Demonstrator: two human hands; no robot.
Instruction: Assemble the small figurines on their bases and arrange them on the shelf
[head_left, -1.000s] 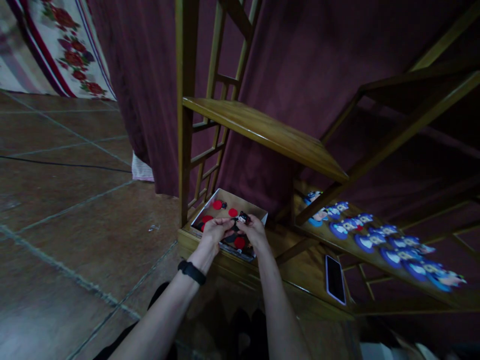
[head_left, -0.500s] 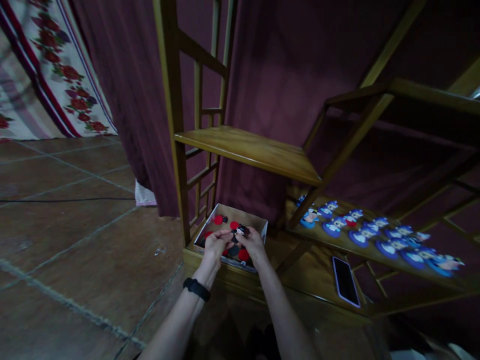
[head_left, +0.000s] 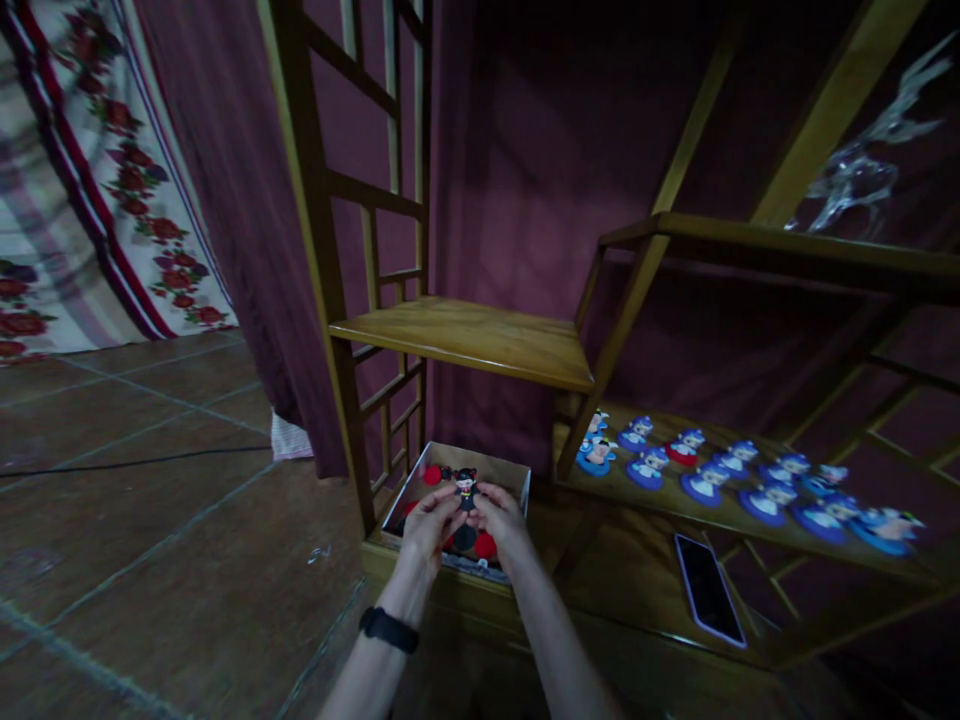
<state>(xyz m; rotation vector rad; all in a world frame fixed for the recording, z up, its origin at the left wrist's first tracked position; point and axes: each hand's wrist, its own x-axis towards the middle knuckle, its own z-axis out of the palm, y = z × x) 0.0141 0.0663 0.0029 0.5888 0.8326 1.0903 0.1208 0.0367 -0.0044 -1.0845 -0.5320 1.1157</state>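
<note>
My left hand (head_left: 429, 521) and my right hand (head_left: 498, 514) meet over an open cardboard box (head_left: 513, 481) on the lowest wooden shelf. Together they pinch a small black-haired figurine (head_left: 466, 488) in dark clothes, held upright between the fingertips. Inside the box lie red discs (head_left: 432, 474) and more small dark figurines, partly hidden by my hands. A black band sits on my left wrist (head_left: 388, 629).
A row of several blue-and-white figurines (head_left: 705, 486) covers the shelf to the right. A phone (head_left: 709, 602) lies face up on the lower board. A bare wooden shelf (head_left: 480, 338) hangs above the box. Maroon curtain behind, tiled floor (head_left: 150, 520) to the left.
The view has tilted upward, so the shelves sit lower in frame. The figurine between my fingers has been turned upright and raised slightly above the box.
</note>
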